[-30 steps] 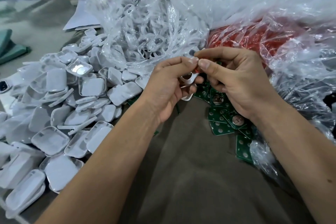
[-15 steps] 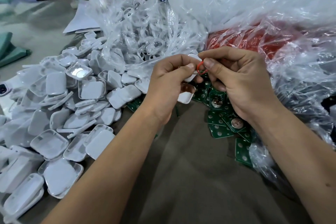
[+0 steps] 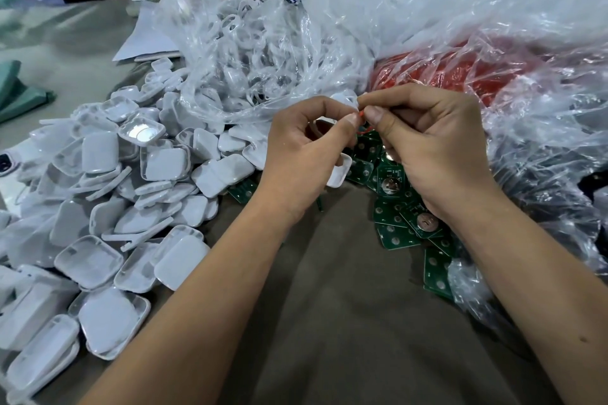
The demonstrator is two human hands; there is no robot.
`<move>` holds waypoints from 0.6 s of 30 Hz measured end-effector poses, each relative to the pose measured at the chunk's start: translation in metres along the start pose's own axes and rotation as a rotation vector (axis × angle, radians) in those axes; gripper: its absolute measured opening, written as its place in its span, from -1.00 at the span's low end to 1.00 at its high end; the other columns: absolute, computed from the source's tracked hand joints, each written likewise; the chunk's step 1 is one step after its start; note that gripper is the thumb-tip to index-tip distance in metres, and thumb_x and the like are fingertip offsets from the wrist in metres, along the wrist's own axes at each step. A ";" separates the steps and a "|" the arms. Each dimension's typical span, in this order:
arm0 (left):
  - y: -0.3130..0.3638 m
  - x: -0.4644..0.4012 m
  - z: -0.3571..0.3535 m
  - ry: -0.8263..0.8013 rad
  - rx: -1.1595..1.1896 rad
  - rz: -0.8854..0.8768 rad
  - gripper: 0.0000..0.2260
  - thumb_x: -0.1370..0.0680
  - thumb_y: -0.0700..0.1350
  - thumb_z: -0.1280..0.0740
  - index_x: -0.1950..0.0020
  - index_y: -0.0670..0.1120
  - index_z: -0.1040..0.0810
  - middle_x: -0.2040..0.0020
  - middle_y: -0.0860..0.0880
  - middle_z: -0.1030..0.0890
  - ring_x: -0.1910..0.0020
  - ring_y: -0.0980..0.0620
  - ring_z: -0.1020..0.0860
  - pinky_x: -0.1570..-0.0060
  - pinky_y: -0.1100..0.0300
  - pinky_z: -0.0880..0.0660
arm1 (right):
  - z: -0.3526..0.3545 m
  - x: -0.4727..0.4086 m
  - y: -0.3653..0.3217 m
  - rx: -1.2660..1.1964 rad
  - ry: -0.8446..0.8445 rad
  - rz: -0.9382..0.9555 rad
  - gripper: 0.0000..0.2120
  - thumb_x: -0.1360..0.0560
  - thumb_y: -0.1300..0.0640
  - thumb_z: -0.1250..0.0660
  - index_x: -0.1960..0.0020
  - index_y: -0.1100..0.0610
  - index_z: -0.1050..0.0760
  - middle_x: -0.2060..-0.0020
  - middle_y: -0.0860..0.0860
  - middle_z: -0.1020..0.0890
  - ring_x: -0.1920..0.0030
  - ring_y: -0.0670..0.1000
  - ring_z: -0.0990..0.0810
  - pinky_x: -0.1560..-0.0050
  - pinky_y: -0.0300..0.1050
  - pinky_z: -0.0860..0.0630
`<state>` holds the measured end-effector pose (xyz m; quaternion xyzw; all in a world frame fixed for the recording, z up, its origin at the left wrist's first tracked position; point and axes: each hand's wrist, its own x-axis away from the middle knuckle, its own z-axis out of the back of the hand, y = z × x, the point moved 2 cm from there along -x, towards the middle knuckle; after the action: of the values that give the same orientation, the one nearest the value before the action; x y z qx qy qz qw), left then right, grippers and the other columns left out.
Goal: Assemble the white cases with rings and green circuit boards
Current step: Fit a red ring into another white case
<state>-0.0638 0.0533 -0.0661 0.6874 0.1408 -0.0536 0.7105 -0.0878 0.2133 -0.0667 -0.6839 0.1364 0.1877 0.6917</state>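
While both hands meet above the grey cloth-covered counter (image 3: 329, 322), the left hand (image 3: 302, 158) and the right hand (image 3: 434, 148) each pinch a thin red rubber ring (image 3: 361, 115) between thumb and forefinger, their fingertips almost touching. The left hand's lower fingers also curl round a small white square plastic case (image 3: 339, 171), of which only one corner shows below the palm. Just beneath and to the right of the hands lies a scatter of green square circuit boards (image 3: 391, 207) with round silver contacts, partly tucked under a crumpled clear plastic bag holding red material (image 3: 460, 76). To the left a loose heap of white rounded-square case halves (image 3: 108, 207) spreads across the counter. Behind the hands stands a clear plastic bag of white looped plastic parts (image 3: 243, 52), its mouth open.
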 end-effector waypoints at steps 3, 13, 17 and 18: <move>0.000 -0.002 0.000 0.001 -0.007 -0.005 -0.90 -0.59 -0.24 -0.42 0.08 -0.25 -0.67 0.29 -0.11 -0.63 0.28 0.02 -0.58 0.34 0.27 -0.50 | 0.000 0.001 -0.001 -0.005 0.032 -0.036 -0.89 -0.51 0.26 -0.54 -0.03 0.20 -0.71 0.17 0.05 -0.76 0.24 -0.13 -0.68 0.23 -0.37 -0.53; 0.002 -0.003 0.001 0.018 -0.144 -0.121 -0.94 -0.55 -0.25 -0.42 0.11 -0.21 -0.67 0.18 -0.16 -0.67 0.16 -0.24 -0.61 0.18 -0.19 -0.58 | -0.003 0.002 -0.003 -0.077 0.011 -0.196 -0.93 -0.52 0.25 -0.52 0.00 0.20 -0.71 0.31 0.00 -0.66 0.40 -0.11 -0.48 0.41 -0.34 -0.39; 0.001 -0.002 0.001 0.027 -0.162 -0.113 -0.94 -0.52 -0.23 -0.41 0.11 -0.18 -0.67 0.18 -0.13 -0.68 0.16 -0.17 -0.64 0.16 -0.17 -0.60 | -0.003 0.003 -0.005 -0.080 0.015 -0.211 -0.95 -0.52 0.26 -0.52 0.03 0.17 -0.70 0.33 -0.03 -0.65 0.40 -0.12 -0.48 0.41 -0.34 -0.40; 0.001 -0.003 0.001 0.026 -0.168 -0.112 -0.94 -0.52 -0.22 -0.41 0.11 -0.17 -0.68 0.19 -0.12 -0.68 0.18 -0.12 -0.63 0.16 -0.14 -0.61 | -0.002 0.003 -0.005 -0.081 0.018 -0.212 -0.96 -0.52 0.26 -0.52 0.03 0.17 -0.70 0.34 -0.04 -0.65 0.41 -0.12 -0.48 0.41 -0.34 -0.39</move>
<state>-0.0658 0.0525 -0.0643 0.6171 0.1922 -0.0721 0.7596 -0.0829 0.2113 -0.0631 -0.7234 0.0619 0.1128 0.6783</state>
